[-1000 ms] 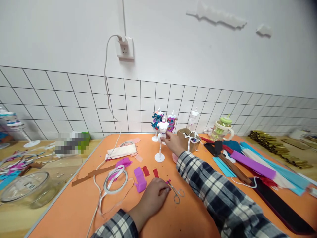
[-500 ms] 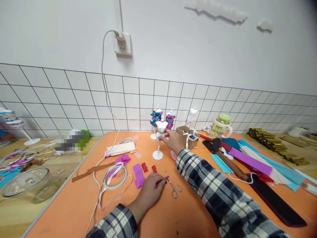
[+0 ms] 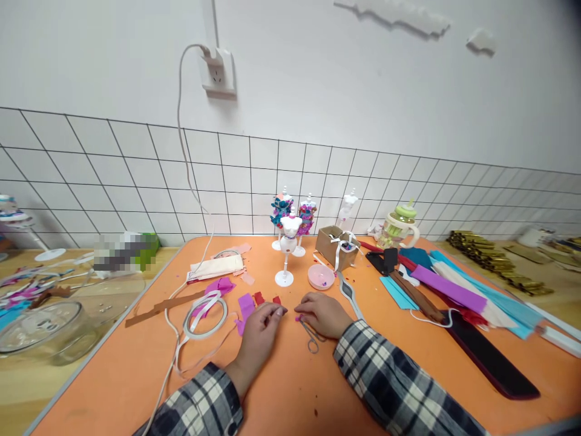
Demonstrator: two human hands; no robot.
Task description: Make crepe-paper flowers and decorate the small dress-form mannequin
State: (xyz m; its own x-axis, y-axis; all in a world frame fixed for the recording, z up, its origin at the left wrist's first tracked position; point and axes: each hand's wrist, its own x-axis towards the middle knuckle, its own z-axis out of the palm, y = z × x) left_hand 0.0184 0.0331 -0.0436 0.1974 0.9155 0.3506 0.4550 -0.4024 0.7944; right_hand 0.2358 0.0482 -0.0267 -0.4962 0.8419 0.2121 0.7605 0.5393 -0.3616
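My left hand (image 3: 262, 330) rests low over the orange table, thumb and fingers pinched; whatever they hold is too small to make out. Facing it, my right hand (image 3: 324, 313) has its fingers loosely bent and holds nothing that I can see. Partly beneath that hand lie small scissors (image 3: 313, 345), with a tiny magenta scrap (image 3: 298, 318) near their tip. Beyond both hands a white miniature dress form (image 3: 290, 227) stands upright on its round base, untouched. Purple crepe paper (image 3: 246, 312) and red scraps (image 3: 258, 297) lie beside my left fingers.
Behind are two decorated dress forms (image 3: 307, 218), a cardboard box (image 3: 336, 247) and a pink dish (image 3: 321, 277). Grey tweezers (image 3: 348, 293) lie right of my right hand. At left are a tape roll (image 3: 222, 318) and a cable (image 3: 171, 327); at right, folded crepe paper (image 3: 447, 287).
My right hand has let go of the white dress form and come down toward my left hand, beside the scissors. The pink dish and tweezers are now uncovered.
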